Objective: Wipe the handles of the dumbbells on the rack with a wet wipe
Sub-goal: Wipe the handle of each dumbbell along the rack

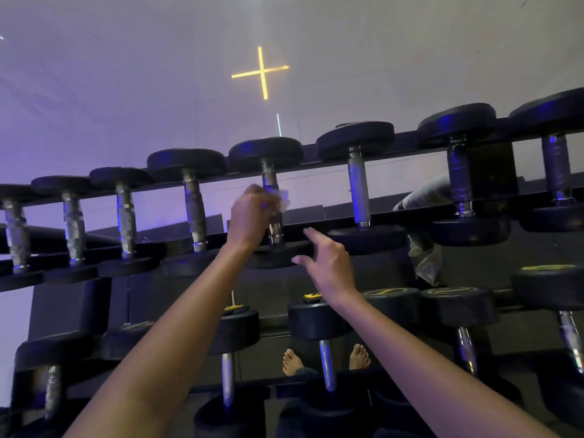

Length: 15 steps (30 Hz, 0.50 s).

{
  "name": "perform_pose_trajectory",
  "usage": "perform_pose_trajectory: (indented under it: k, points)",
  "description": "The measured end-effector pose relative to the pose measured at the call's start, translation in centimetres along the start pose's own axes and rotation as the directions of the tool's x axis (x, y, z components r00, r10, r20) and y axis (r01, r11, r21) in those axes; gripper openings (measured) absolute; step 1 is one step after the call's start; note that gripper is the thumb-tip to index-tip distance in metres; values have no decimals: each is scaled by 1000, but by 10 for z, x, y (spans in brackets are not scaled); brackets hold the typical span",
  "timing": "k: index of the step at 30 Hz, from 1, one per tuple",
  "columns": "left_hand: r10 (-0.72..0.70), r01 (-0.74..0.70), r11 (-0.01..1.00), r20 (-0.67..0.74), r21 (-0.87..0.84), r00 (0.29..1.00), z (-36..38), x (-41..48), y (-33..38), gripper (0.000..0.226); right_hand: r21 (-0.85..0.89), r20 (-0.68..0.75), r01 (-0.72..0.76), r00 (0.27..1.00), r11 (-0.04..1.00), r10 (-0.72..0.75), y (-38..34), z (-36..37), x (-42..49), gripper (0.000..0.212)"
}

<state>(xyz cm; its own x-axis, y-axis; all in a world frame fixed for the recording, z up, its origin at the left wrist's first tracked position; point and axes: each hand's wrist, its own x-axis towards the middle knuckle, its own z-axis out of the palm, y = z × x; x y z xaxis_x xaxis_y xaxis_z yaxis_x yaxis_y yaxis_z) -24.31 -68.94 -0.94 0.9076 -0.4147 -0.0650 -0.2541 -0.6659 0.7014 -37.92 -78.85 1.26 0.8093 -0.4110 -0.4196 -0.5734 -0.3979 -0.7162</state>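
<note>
**Left hand wraps the wipe round a top-row handle**

The person stands facing the rack [335, 218] with both bare arms reaching up to its upper row. The left hand [252, 213] is curled round the handle [270, 177] of the fifth dumbbell [265, 150] from the left. It grasps the bar about midway, with the white wet wipe [282, 197] bunched between the fingers and the metal. A corner of the wipe sticks out on the right of the fist. Bare steel shows above and below the grip.

The right hand [328, 263] is released and holds nothing, its fingers spread and nearly straight. It sits just beside the near head of that same dumbbell, thumb over the black disc and forefinger up by the front rail. I cannot tell whether it touches either.

More dumbbells line the lower row [316, 317], some with yellow markings. A yellow cross of light [260, 71] glows on the wall above.
</note>
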Motion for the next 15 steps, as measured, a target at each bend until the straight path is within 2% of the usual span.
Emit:
perform_pose_trajectory:
  k: [2,4,6,10,13,15]
  points:
    - [-142,118,969,-95,-216,985,1,19,7,12,-143,83,138,988,980,-127,-5,1,-7,68]
    - [-248,184,904,-125,-385,961,1,23,9,14,-318,194,229,966,920,-174,-5,-1,-5,74]
    - [-281,216,890,-109,-402,954,0,8,10,15,-477,242,285,952,831,-188,-2,-2,4,67]
    - [-350,305,856,-33,-418,936,5,-23,0,11,-685,246,331,943,648,-222,5,4,25,37]
    - [-356,346,855,47,-387,933,3,-13,-8,14,-773,281,385,920,504,-272,7,5,37,21]
    - [-343,341,860,63,-380,937,0,-7,-8,14,-786,299,412,906,462,-299,7,1,37,15]
